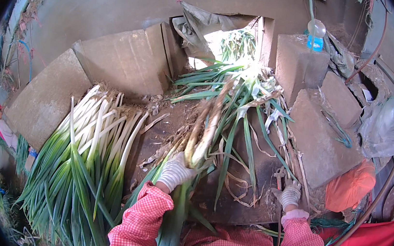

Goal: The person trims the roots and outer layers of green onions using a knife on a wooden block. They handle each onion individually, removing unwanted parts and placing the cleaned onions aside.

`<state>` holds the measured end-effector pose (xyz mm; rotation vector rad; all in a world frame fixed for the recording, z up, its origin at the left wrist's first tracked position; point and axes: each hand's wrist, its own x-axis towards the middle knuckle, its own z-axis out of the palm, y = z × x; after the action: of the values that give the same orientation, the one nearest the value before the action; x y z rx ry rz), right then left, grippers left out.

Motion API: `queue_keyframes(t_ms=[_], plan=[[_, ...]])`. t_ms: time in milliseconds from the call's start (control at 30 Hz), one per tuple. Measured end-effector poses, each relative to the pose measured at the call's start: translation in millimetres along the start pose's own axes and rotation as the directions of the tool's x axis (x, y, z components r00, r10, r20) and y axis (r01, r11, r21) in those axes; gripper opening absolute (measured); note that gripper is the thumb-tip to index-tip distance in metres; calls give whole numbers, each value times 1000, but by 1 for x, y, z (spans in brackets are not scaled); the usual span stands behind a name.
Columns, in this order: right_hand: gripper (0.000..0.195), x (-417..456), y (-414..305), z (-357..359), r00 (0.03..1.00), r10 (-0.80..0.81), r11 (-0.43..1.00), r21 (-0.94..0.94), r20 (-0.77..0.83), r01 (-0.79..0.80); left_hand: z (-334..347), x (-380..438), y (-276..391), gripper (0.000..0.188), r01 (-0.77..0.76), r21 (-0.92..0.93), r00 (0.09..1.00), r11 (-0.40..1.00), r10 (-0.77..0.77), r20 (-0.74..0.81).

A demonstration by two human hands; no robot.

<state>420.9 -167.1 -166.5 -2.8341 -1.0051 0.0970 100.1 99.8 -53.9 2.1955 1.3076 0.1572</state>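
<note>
My left hand [176, 173], in a striped work glove, grips several large green onions [203, 147]. Their brown, soil-stained lower stalks and roots point away from me, and their green leaves hang down over my lap. My right hand [289, 194], gloved too, is closed at a hose nozzle [280, 175] near the table's right side; the fingers partly hide the grip. A thin hose [279, 223] runs down from it. To my left lies a pile of green onions with clean white stalks [98, 122]. Untrimmed green onions with dry outer leaves [248, 88] lie at the far side.
Concrete blocks [124, 60] edge the dark work table [216, 207] at back left, with another slab [322, 144] at right. Beyond a cloth-draped wall opening [207, 33] are more onions [238, 45]. An orange bag [352, 186] hangs at right. A person [6, 130] is far left.
</note>
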Motion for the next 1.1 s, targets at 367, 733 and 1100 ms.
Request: queue_keyframes(t_ms=[367,733,1100], plan=[[48,8,81,50,991,-44,291,950,130,-112,105,9,106,70,-473,59,867,879,477,-144],[62,-136,-30,6,823,-564,133,991,63,15,132,-50,52,21,-364,97,917,926,374,-137],[66,-140,-47,-67,760,-604,776,397,241,490,138,-41,82,63,-147,336,985,930,105,140]])
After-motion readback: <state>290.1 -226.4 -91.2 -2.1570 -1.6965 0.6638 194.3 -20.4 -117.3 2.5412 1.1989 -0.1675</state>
